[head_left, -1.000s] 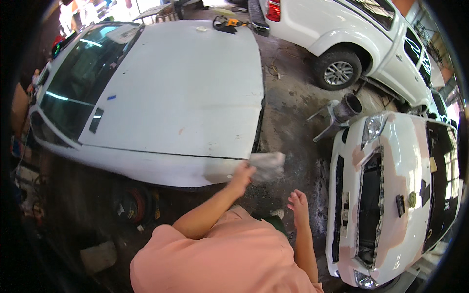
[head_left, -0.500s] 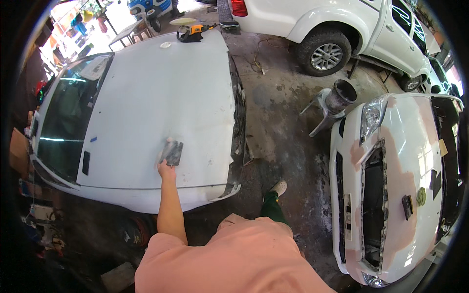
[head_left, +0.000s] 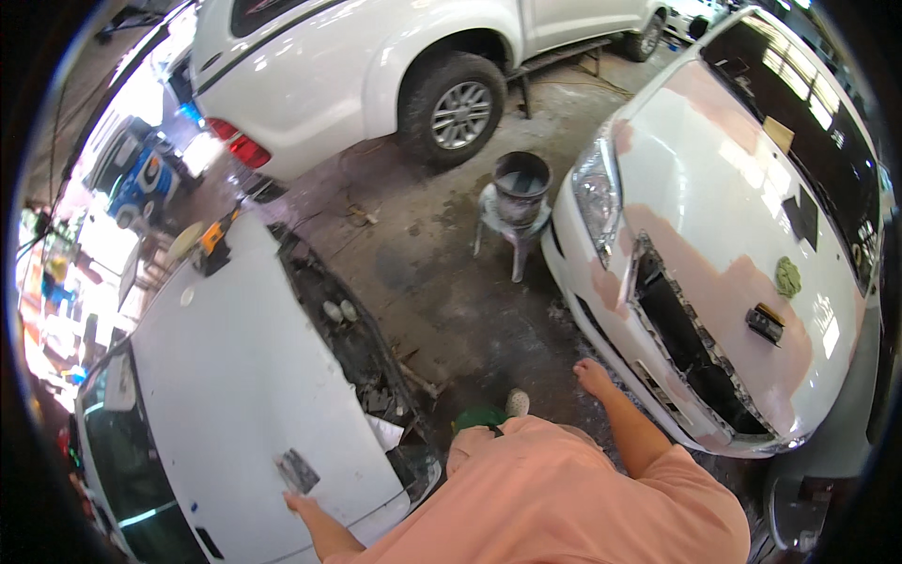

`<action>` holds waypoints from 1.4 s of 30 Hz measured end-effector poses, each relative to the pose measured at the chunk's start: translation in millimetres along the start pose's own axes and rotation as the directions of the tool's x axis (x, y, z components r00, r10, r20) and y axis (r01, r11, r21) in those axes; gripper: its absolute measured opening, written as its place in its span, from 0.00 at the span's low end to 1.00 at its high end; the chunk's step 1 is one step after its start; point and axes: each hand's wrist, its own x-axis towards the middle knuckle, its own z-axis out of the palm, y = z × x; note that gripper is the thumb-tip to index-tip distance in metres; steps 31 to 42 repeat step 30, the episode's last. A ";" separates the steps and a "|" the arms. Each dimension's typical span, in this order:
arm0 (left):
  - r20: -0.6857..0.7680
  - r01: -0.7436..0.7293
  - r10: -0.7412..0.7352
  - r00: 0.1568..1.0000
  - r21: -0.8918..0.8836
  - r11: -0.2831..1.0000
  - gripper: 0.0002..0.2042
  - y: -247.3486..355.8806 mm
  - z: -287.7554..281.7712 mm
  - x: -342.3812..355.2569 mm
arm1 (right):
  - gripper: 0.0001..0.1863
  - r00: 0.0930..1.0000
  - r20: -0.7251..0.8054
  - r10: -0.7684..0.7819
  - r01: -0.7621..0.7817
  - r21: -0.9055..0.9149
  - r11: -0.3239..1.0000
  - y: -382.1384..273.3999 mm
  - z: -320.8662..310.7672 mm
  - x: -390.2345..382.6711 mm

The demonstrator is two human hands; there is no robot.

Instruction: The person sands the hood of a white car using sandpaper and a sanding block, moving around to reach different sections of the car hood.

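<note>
On the pale hood [head_left: 254, 357] at the left lies a dark grey, dusty rectangular sanding block [head_left: 299, 472]. My left hand [head_left: 301, 504] is just beside its near edge, thumb and fingers slightly apart; it appears to have let go, though a light touch cannot be ruled out. Out over the floor, near the bumper of the white car [head_left: 714, 197] at the right, hangs my right hand [head_left: 592, 377], its fingers loosely curled around nothing. That car carries pinkish filler patches, a black block [head_left: 765, 324] and a green cloth [head_left: 787, 276].
A dark bucket [head_left: 521, 185] stands on a white stool [head_left: 512, 230] between the cars. Behind it is a white pickup [head_left: 348, 85]. An orange and black power tool [head_left: 214, 246] rests at the pale hood's far end. A black sheet [head_left: 801, 218] lies on the right car.
My view has swung to the right. My left hand has drawn slightly back from the sanding block, which stays on the hood. My right hand has come into view.
</note>
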 end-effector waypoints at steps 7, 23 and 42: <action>-0.198 -0.343 0.592 0.781 0.657 0.671 0.40 -40.4 94.0 -60.1 | 0.16 0.908 0.402 -0.115 0.302 -0.440 0.846 38.7 38.7 62.8; 0.850 -0.851 -0.080 0.520 0.524 0.029 0.38 -139.4 584.4 -237.7 | 0.19 0.982 -0.089 0.167 -0.157 0.117 0.981 -234.1 3.9 280.3; 0.746 -0.815 -0.615 0.255 0.508 0.278 0.28 -127.8 796.2 -288.7 | 0.24 0.941 -0.136 0.311 -0.292 0.147 0.945 -280.9 -7.4 261.0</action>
